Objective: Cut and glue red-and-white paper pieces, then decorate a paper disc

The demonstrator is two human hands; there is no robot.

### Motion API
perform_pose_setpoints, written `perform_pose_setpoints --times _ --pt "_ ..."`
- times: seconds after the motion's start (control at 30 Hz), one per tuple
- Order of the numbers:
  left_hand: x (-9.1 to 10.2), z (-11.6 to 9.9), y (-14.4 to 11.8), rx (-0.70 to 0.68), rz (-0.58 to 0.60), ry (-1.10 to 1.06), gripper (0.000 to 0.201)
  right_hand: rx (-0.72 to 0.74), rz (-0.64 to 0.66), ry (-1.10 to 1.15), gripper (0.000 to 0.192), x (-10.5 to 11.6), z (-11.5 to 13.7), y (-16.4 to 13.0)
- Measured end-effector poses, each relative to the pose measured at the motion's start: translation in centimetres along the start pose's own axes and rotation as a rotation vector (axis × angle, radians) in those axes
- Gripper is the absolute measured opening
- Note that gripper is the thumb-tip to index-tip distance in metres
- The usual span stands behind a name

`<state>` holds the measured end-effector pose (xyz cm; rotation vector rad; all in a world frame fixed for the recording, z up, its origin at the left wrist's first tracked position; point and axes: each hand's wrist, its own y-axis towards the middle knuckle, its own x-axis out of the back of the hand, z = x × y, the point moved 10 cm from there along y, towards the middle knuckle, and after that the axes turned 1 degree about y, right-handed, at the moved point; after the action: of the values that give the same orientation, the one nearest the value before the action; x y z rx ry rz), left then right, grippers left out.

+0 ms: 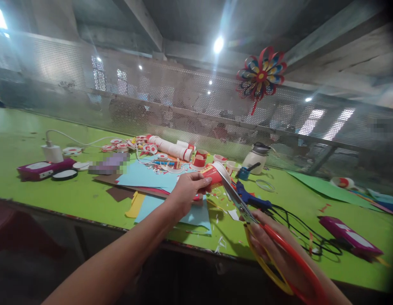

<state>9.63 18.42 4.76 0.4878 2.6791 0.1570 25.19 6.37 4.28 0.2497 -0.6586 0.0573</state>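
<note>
My left hand (pixel 187 190) grips a red-and-white paper cup (pixel 212 174) by its side, tilted with its white rim toward the right. My right hand (pixel 263 237) is closed on a pair of scissors (pixel 238 199) with one red and one yellow handle. The blades point up and left, and their tips reach the cup's rim; whether they are cutting into it I cannot tell. Beneath the cup lie light blue paper sheets (pixel 145 173) and scattered white and red scraps. More paper cups (pixel 199 160) stand just behind.
A blue glue gun (pixel 252 198) with black cord lies right of centre. Further back are a thermos jug (pixel 256 159) and a long stack of cups (pixel 171 147). Purple power strips (pixel 349 235) lie right and left. A perforated metal screen (pixel 183 106), with a paper flower (pixel 261 76), borders the green table (pixel 88 190).
</note>
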Motion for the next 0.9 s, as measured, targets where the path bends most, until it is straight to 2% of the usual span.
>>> perform_pose_setpoints --times 0.2,0.3,0.4,0.53,0.6,0.73,0.9 --pt "0.0 1.0 -0.8 0.115 -0.008 -0.103 0.014 -0.009 0.021 0.105 0.032 0.0 0.2 0.6" --pt "0.5 1.4 -1.2 0.168 -0.021 -0.148 0.01 -0.003 0.029 0.096 0.037 0.0 0.9 2.1" --pt "1.7 1.1 -1.0 0.158 -0.058 -0.142 0.008 0.0 0.013 -0.01 0.042 -0.1 1.5 4.6" --pt "3.8 0.6 0.1 0.141 -0.147 -0.149 0.007 -0.172 0.063 0.236 0.04 -1.2 -0.2 7.5" --pt "4.3 0.3 0.7 0.133 -0.151 -0.121 0.012 -0.196 0.076 0.282 0.04 -1.4 -0.8 8.2" --pt "4.4 -0.3 1.5 0.114 -0.14 -0.103 0.016 -0.201 0.136 0.24 0.046 -1.7 -2.2 8.4" --pt "4.6 -0.3 2.6 0.106 -0.15 -0.135 0.015 -0.343 0.179 0.33 0.047 -2.0 -4.3 7.7"
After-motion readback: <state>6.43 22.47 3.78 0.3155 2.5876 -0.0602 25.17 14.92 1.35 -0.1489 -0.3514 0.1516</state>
